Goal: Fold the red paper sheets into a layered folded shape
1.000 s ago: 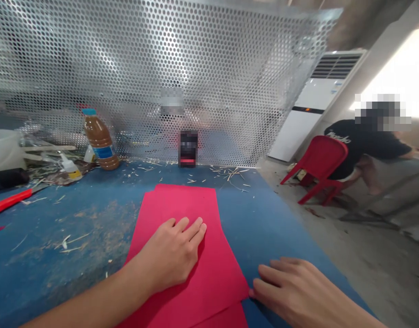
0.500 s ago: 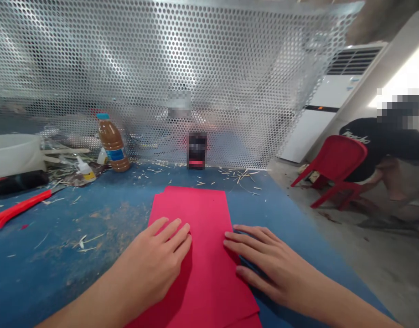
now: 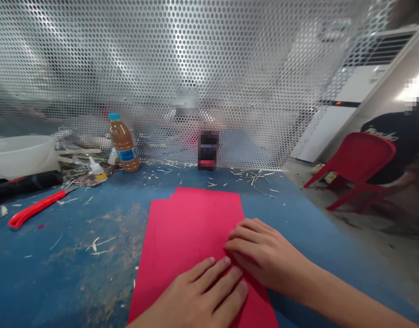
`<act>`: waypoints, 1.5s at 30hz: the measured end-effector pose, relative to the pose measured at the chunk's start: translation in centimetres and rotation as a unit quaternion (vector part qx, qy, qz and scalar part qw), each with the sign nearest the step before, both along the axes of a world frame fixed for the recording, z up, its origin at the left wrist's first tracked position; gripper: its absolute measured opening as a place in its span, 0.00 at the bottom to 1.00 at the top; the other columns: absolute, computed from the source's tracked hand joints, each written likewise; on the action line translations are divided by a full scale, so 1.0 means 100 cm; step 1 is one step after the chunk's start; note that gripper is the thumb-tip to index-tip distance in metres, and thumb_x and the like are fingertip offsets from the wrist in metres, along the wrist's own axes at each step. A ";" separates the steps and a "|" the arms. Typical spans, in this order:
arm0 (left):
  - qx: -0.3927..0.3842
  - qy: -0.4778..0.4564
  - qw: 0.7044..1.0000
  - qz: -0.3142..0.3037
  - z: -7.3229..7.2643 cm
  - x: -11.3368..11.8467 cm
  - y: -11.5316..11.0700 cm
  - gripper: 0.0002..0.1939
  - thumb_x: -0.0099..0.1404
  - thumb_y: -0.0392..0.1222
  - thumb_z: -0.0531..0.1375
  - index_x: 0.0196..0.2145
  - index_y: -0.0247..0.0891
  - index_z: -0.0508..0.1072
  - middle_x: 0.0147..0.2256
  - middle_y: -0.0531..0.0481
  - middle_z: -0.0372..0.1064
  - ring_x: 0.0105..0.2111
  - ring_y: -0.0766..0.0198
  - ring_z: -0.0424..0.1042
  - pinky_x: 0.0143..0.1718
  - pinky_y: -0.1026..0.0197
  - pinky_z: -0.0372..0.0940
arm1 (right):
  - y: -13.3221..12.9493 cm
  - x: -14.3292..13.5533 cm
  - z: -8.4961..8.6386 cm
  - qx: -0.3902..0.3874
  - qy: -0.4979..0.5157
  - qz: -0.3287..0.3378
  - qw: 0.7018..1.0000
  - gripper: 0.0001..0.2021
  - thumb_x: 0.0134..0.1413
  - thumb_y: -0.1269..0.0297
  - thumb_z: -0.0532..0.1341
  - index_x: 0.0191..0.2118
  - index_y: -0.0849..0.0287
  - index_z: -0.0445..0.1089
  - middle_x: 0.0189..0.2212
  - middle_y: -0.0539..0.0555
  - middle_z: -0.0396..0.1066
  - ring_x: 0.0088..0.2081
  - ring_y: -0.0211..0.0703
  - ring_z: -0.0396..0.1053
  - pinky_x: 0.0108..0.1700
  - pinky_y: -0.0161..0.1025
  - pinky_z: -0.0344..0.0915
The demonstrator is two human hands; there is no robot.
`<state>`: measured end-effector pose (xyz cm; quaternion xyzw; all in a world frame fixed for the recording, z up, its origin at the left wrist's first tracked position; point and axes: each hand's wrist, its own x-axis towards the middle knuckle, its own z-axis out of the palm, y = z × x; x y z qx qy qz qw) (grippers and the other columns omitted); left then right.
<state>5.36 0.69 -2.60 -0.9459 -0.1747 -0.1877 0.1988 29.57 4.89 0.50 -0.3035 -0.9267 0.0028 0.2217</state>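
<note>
Red sheets of paper or card [image 3: 188, 228] lie overlapped on the blue table [image 3: 75, 255], their edges offset at the far left corner. My left hand [image 3: 205, 296] rests flat on the lower part of the sheets, fingers extended toward the right. At the right edge of the red sheets is my right hand [image 3: 257, 250], its fingers bent and close together on the edge. Its thumb side is partly hidden, and whether it pinches the edge is hard to make out.
A red-handled knife [image 3: 38, 209], a white bowl [image 3: 24, 157], a glue bottle [image 3: 98, 171] and a brown drink bottle [image 3: 124, 146] stand or lie left. A dark box [image 3: 208, 150] is by the perforated metal panel [image 3: 154, 59]. A person sits on a red chair [image 3: 363, 155] at right.
My left hand has moved right and nearer to me over the sheets. My right hand's fingers have drawn together at the right edge. The view has shifted left.
</note>
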 end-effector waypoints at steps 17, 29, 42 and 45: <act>0.049 -0.053 0.997 0.016 -0.006 0.006 -0.006 0.18 0.79 0.35 0.50 0.53 0.40 0.79 0.50 0.55 0.80 0.47 0.57 0.79 0.49 0.57 0.70 | 0.009 -0.021 0.004 0.145 -0.145 -0.022 0.979 0.11 0.61 0.79 0.59 0.30 0.56 0.66 0.27 0.51 0.68 0.32 0.47 0.61 0.38 0.45 0.51; 0.050 -0.036 0.998 0.023 -0.019 0.007 -0.008 0.15 0.78 0.37 0.54 0.56 0.39 0.77 0.55 0.49 0.77 0.52 0.53 0.78 0.52 0.54 0.71 | 0.052 -0.035 -0.002 0.151 -0.179 -0.076 0.969 0.08 0.61 0.77 0.62 0.31 0.58 0.70 0.29 0.53 0.73 0.33 0.46 0.66 0.37 0.43 0.52; 0.058 -0.033 0.998 0.014 -0.012 0.003 -0.005 0.17 0.79 0.35 0.52 0.58 0.39 0.76 0.54 0.51 0.78 0.50 0.55 0.79 0.49 0.56 0.73 | 0.065 -0.034 0.000 0.084 -0.109 -0.125 0.982 0.07 0.70 0.68 0.58 0.49 0.62 0.71 0.36 0.57 0.79 0.37 0.47 0.74 0.38 0.41 0.60; 0.062 -0.030 0.998 0.010 -0.010 0.003 -0.005 0.16 0.79 0.36 0.53 0.58 0.37 0.76 0.54 0.50 0.78 0.49 0.55 0.79 0.48 0.57 0.72 | 0.035 -0.029 0.002 0.068 -0.089 -0.105 0.988 0.12 0.69 0.64 0.58 0.54 0.60 0.67 0.36 0.53 0.78 0.36 0.46 0.75 0.39 0.41 0.62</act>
